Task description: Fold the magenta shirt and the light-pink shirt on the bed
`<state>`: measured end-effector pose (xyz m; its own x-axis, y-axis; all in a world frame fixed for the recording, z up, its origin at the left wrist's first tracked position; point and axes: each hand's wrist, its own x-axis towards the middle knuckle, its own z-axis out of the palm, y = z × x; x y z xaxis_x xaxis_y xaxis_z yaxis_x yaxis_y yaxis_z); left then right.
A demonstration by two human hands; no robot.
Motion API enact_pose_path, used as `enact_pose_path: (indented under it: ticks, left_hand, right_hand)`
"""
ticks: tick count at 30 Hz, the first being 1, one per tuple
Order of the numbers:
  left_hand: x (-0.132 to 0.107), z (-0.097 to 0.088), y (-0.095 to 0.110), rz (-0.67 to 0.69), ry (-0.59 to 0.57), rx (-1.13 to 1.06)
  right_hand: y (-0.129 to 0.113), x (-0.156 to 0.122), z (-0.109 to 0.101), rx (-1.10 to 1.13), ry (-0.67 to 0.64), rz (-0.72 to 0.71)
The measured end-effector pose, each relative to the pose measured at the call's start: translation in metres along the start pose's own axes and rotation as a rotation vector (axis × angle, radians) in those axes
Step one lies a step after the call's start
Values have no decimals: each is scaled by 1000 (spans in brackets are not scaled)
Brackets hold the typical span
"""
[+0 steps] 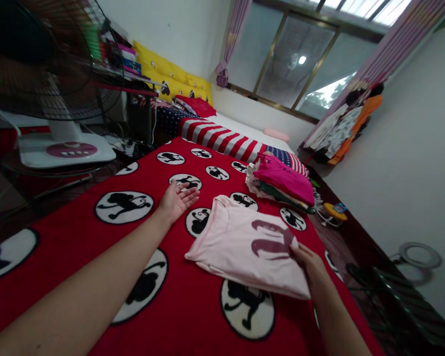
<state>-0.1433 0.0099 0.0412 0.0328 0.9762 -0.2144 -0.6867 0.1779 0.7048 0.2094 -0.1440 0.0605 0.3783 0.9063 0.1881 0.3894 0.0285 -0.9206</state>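
A pale pink T-shirt (237,237) with a dark mauve print lies folded on a red blanket (185,306) patterned with black monkeys in white ovals. My right hand (307,259) grips the shirt's right edge, thumb on top and the other fingers partly hidden beneath. To the left of the shirt, my left hand (178,200) is open, palm up with fingers stretched, touching no garment. Beyond the shirt, toward the back right, sits a stack of folded clothes (284,180) with a bright magenta garment on top.
On the left a large fan (65,143) stands on a small table. Behind lies a bed with a striped flag-pattern cover (222,136) and yellow headboard cushions (163,69). Clothes (352,123) hang by the window at right. A yellow-topped stool (335,211) stands beside the right wall.
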Motion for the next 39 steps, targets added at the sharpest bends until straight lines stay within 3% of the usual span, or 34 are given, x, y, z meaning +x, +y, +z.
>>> enact_pose_path:
  ticks: [1, 3, 5, 7, 9, 14, 18, 22, 25, 31, 35, 39]
  left_hand:
    - [0, 0, 0, -22, 20, -38]
    - [-1, 3, -3, -26, 22, -29]
    - [-3, 6, -8, 14, -6, 46]
    - [-5, 8, -14, 76, -39, 151]
    - [-8, 9, -20, 136, -74, 278]
    - [-10, 11, -30, 301, -146, 626]
    - [-3, 22, -35, 489, -203, 921]
    - [18, 38, -40, 579, -285, 1222]
    - [35, 47, -44, 613, -345, 1430]
    - [48, 57, -46, 653, -341, 1582]
    - [42, 61, -46, 777, -342, 1509]
    - [39, 59, -44, 858, -273, 1443]
  right_hand:
    - [15, -8, -10, -4, 37, 93]
    - [34, -16, -29, -91, 158, 138]
    - [36, -15, -41, -215, 241, 80]
    - [26, -8, -40, -298, 237, -21]
    - [10, 2, -25, -308, 185, -98]
    - [-20, 21, 34, -262, 13, -244]
    - [-24, 19, 75, -260, -137, -392]
    - [-15, 4, 103, -224, -272, -547]
    - [-7, -4, 113, -256, -268, -604]
    - [-6, -5, 114, -316, -233, -596]
    - [-6, -3, 114, -299, -238, -569]
    - [-5, -2, 114, -298, -256, -564]
